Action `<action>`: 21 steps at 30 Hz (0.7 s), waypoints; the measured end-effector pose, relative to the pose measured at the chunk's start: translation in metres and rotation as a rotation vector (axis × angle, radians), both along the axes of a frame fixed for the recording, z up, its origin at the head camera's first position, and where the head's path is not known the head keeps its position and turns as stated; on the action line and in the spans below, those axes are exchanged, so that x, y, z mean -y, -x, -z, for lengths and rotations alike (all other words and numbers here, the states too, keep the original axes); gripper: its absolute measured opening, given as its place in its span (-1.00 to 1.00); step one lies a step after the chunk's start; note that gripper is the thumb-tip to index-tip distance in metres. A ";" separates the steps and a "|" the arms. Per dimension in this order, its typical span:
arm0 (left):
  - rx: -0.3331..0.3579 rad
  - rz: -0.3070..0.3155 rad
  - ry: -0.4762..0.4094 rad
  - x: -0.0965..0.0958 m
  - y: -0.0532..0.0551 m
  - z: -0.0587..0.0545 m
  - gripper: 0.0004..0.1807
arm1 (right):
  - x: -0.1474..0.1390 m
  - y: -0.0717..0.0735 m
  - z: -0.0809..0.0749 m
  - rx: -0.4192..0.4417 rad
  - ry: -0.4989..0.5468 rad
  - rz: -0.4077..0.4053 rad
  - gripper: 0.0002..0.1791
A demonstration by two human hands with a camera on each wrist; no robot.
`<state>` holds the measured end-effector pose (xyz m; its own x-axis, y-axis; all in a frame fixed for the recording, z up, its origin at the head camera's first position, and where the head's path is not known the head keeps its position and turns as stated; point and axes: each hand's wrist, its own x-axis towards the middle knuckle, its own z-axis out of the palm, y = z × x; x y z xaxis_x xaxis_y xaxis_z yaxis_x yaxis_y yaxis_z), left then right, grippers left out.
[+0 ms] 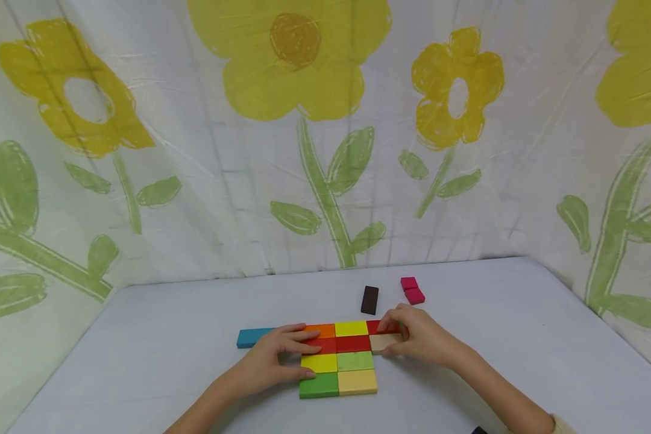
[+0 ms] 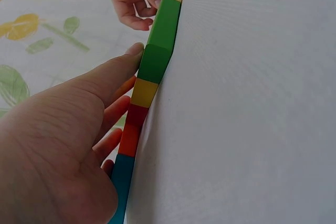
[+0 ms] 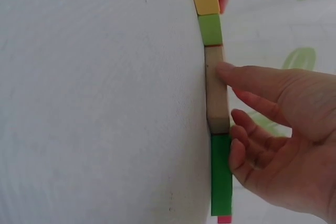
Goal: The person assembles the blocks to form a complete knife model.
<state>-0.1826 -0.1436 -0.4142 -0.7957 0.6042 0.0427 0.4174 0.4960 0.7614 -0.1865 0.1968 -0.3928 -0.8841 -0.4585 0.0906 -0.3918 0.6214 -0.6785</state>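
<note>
Coloured blocks lie flat, edge to edge. My left hand [image 1: 268, 361] rests along the left side, fingers extended over the orange block [image 1: 324, 330] and the left red block [image 1: 330, 343]. Its thumb touches the green block [image 1: 319, 387]. At the upper right, my right hand [image 1: 425, 337] pinches a plain wooden block [image 1: 378, 343], thumb at its near edge and index finger at the far side, over another red block [image 1: 373, 326]. A second green block [image 3: 221, 177] stands beside the curled fingers in the right wrist view; the hand mostly hides it in the head view.
A blue block [image 1: 254, 337] extends left from the group. Behind lie a dark brown block [image 1: 369, 300] and two pink blocks [image 1: 413, 294]. Yellow [image 1: 351, 328], light green [image 1: 355, 361] and tan [image 1: 358, 381] blocks fill the group. A flower-print curtain [image 1: 239, 199] hangs behind the white table [image 1: 157, 337].
</note>
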 end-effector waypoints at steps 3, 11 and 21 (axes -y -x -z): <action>-0.002 -0.001 -0.002 0.001 0.000 0.001 -0.54 | 0.000 0.000 0.000 -0.001 0.002 0.000 -0.66; -0.014 0.009 -0.020 0.000 0.000 0.001 -0.55 | -0.005 0.001 -0.005 0.041 0.034 -0.005 -0.65; -0.007 -0.003 -0.015 0.000 -0.002 0.001 -0.55 | -0.009 0.021 -0.019 -0.006 0.044 -0.013 -0.66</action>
<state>-0.1808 -0.1440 -0.4148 -0.7974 0.6007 0.0574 0.4212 0.4860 0.7657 -0.2079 0.2059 -0.3737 -0.8773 -0.4658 0.1159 -0.4037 0.5856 -0.7029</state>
